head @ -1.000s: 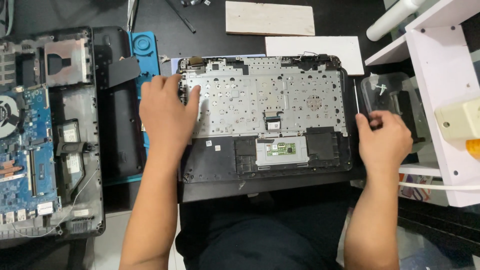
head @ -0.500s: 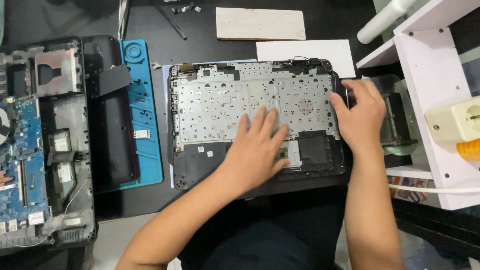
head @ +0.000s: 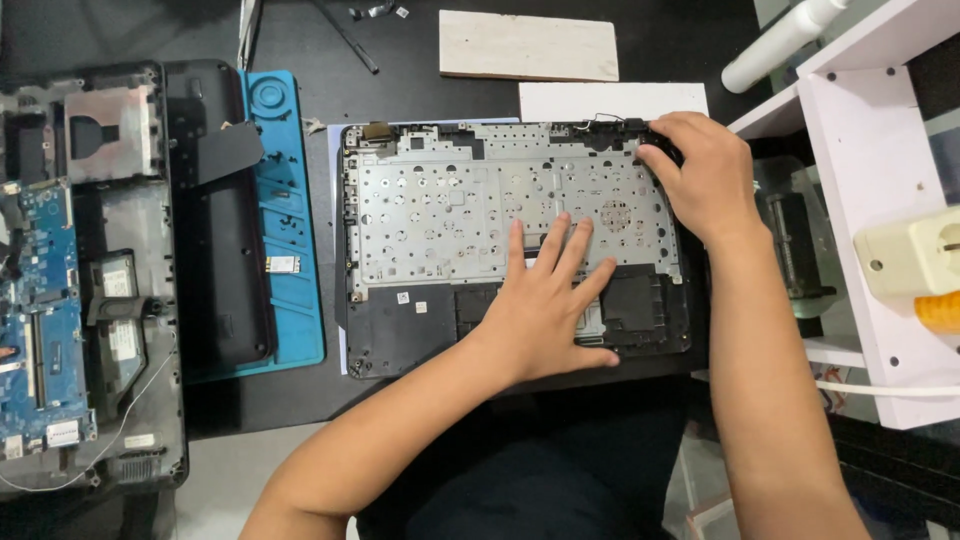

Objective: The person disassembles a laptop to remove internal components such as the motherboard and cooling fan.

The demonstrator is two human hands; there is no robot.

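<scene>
Silver-grey sheet metal covers the upturned laptop palmrest shell (head: 515,245), lying mid-bench just right of a blue mat (head: 290,230). From the head view, the left hand (head: 550,305) lies flat and released on its lower middle. The right hand (head: 705,175) curls its fingers onto the top right corner, though whether they pinch anything I cannot tell. It looks light, thin and flexible; best held by the black plastic rim.

Laptop top case (head: 440,200): lies flat, inner side up, on the dark bench between a blue mat and a white shelf. Perforated silver keyboard backplate covers the upper part; black plastic palm-rest section below. Small black component and thin wires at the top right corner.
</scene>
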